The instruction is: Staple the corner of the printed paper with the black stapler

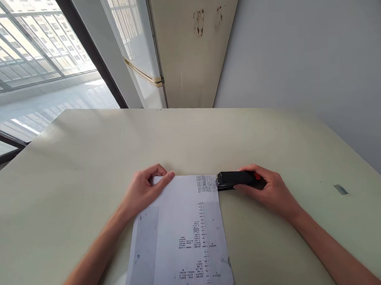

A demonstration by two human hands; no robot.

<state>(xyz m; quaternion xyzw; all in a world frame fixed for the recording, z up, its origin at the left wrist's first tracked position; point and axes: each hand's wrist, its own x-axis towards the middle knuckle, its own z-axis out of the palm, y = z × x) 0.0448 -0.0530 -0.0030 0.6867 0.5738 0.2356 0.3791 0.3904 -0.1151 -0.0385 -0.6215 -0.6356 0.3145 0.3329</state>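
Note:
Printed paper sheets (pixel 179 228) lie on the table in front of me, with small rows of text on them. My left hand (pixel 148 187) grips their far left corner, thumb on top and fingers curled at the edge. In my right hand (pixel 269 189) is a black stapler (pixel 233 179) with a red patch near its back end. The stapler points left, and its front end meets the right edge of the paper near the far right corner. Whether its jaws are around the edge or just beside it, I cannot tell.
The pale table (pixel 113 138) spreads out on all sides. A small grey strip (pixel 341 189) lies on it at the right. Beyond the far edge stands a fridge (pixel 189 66), with a window (pixel 28 44) at the left and a plain wall (pixel 300 47) at the right.

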